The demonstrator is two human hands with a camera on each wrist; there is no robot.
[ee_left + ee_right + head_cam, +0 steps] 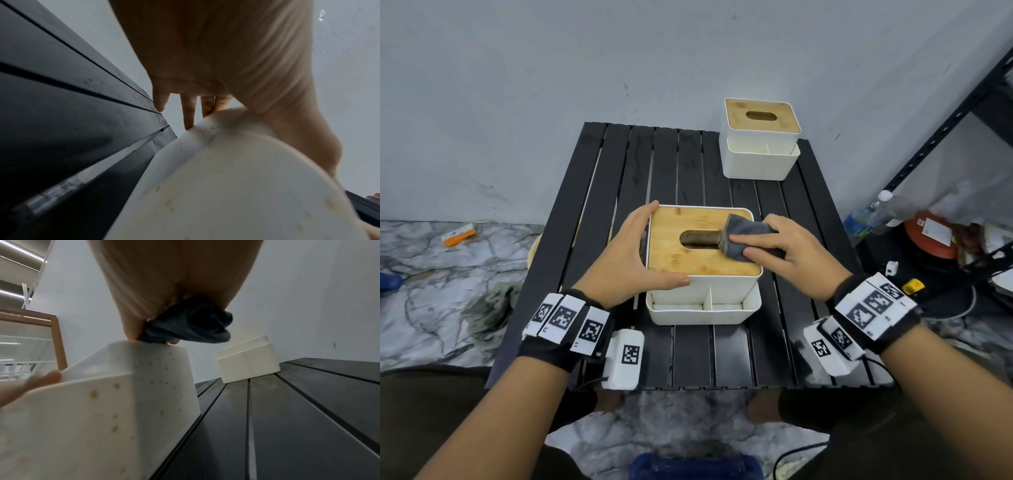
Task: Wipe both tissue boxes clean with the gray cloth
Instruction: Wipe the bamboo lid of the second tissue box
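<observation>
The near tissue box [703, 270] stood at the middle of the black slatted table [619, 178]. The left hand [631, 257] braced its left side, fingers straight along the far edge and thumb along the near edge of the wooden lid. The right hand [787, 250] held the bunched gray cloth [746, 236] pressed on the lid's right part, beside the slot. The second tissue box [762, 140] sat at the table's far right corner, well apart. Brown specks dotted the near box's white walls.
</observation>
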